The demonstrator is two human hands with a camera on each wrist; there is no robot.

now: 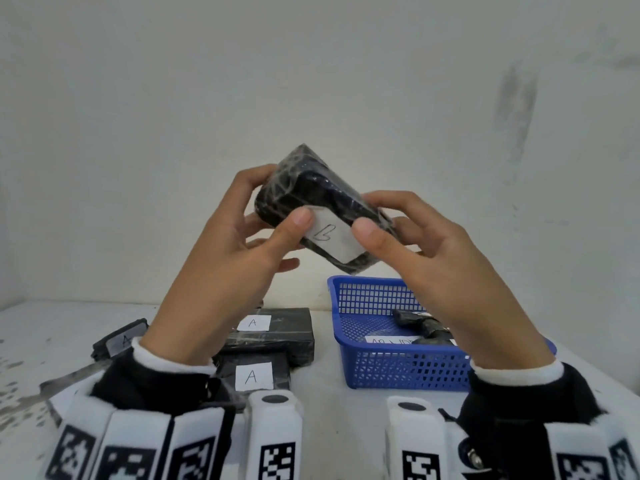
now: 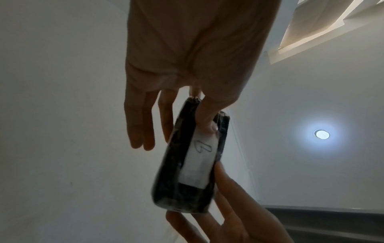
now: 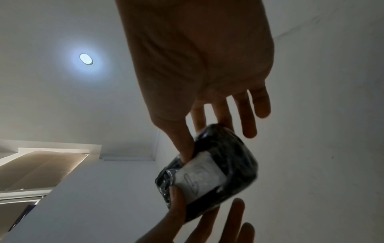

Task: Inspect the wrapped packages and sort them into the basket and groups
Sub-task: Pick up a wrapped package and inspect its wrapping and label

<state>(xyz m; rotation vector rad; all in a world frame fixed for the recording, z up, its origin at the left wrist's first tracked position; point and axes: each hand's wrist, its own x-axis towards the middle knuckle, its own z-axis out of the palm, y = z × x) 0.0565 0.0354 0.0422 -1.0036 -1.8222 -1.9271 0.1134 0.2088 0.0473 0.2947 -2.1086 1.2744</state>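
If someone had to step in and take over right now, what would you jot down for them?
Left hand and right hand: both pinch one wrapped black package, raised above the table, white label facing up; its handwritten mark is hard to read.
Blue basket, right: already holds at least one dark package and a paper slip.
Left group: three packages labelled A lie on the table.
Left to do: read the label, then put this package in the basket or a group.
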